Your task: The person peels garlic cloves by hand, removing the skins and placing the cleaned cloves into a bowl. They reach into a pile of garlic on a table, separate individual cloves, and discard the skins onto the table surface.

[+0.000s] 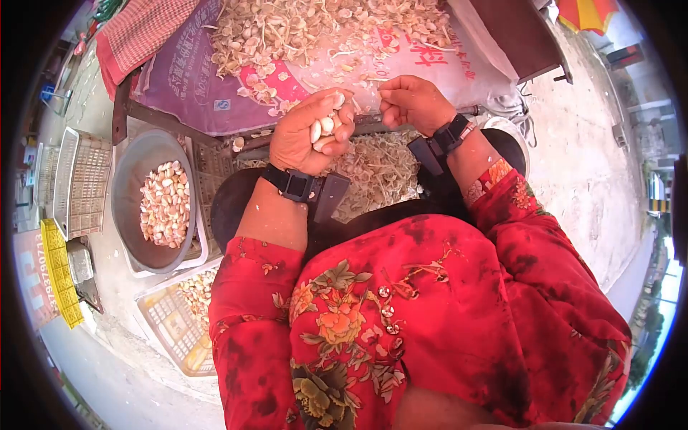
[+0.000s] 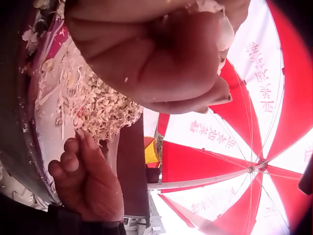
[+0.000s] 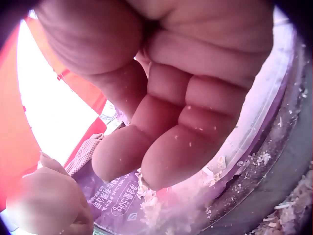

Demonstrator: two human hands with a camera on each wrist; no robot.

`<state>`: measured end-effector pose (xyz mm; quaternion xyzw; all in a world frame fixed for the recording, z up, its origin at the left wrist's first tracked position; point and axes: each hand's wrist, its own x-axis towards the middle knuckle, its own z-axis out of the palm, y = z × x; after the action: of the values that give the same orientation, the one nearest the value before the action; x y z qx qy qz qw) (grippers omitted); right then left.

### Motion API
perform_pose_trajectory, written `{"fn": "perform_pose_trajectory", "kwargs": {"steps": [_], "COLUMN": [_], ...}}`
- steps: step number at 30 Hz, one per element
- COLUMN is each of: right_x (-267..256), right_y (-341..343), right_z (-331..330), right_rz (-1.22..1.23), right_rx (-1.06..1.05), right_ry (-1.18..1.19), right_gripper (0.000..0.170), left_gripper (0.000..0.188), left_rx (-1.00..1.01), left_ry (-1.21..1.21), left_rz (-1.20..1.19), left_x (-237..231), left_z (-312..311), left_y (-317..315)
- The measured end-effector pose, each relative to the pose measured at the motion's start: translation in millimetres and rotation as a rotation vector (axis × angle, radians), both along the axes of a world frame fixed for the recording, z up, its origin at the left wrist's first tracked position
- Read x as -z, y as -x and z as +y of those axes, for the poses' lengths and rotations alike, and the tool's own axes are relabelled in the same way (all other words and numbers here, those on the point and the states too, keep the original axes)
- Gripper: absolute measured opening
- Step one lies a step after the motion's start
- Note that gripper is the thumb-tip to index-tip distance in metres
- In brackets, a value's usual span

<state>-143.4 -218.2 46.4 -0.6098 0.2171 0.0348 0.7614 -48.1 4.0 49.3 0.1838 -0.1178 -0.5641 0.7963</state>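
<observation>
My left hand [image 1: 295, 143] holds several pale garlic cloves [image 1: 327, 126] in its curled fingers, over the front edge of the table. In the left wrist view its palm and bent fingers fill the top, and the cloves mostly hide behind them. To its right, my right hand [image 1: 421, 106] is raised with thumb and forefinger tips together and the other fingers curled in. No clove shows in it. Beyond both hands lies a heap of loose garlic and dry skins [image 1: 315, 32] on a printed purple-and-pink sack [image 1: 183, 79].
At the left stands a grey basin [image 1: 125, 208] of garlic cloves, with a plastic crate [image 1: 161, 322] below it that also has cloves in it. Garlic skins [image 1: 376, 172] fill the space between the knees. A red checked cloth [image 1: 140, 39] hangs at the table's left corner.
</observation>
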Motion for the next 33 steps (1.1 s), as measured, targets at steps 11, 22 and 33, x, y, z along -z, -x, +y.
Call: {"fn": "perform_pose_trajectory", "kwargs": {"steps": [11,22,33], "right_x": [10.7,-6.1,29.3], "right_y": [22.0,-5.2,-95.1], "right_z": [-7.1,-20.2,-43.1], "right_rz": [0.115,-0.027,-0.072], "right_rx": [-0.214,-0.257,-0.431], "right_ry": [0.322,0.877,1.451], "right_gripper": [0.025,0.012,0.021], "left_gripper": [0.038,0.046,0.020], "left_rx": [-0.598,-1.132,-0.471], "left_ry": [-0.236,-0.593,-0.213], "left_rz": [0.022,0.181,-0.058], "left_x": [47.4,42.6,-59.6], "left_z": [300.2,336.8,46.3], "left_y": [-106.8,-72.1,-40.5]}}
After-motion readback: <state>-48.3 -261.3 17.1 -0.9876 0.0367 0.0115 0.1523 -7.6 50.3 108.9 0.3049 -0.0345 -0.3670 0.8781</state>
